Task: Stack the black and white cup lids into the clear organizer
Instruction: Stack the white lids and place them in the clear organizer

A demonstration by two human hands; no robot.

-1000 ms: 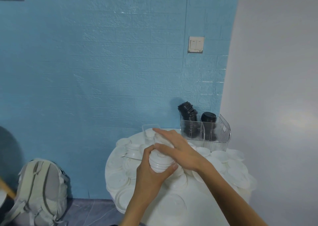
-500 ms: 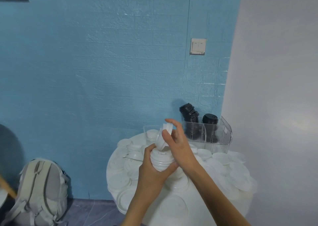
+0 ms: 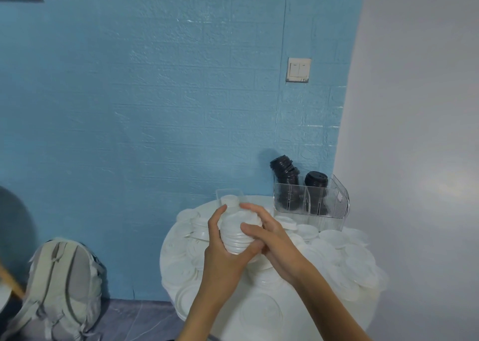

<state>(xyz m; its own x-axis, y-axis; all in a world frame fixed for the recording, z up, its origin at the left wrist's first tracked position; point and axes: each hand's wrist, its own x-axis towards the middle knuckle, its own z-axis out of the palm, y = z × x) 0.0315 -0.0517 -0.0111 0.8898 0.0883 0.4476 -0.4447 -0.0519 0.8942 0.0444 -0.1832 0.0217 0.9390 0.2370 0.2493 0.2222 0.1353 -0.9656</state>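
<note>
Head view: both hands clasp a ribbed stack of white lids (image 3: 237, 233), left hand (image 3: 223, 255) curled underneath, right hand (image 3: 269, 239) wrapped over its side. Beyond the right hand, the clear organizer (image 3: 311, 202) holds black lids (image 3: 285, 170); loose white lids cover the counter (image 3: 347, 257).

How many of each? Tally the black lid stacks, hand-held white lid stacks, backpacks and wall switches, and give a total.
Black lid stacks: 2, both in the clear organizer
White lid stack: 1, gripped by the left hand and right hand
Backpack: 1
Wall switch: 1
Total: 5
</note>
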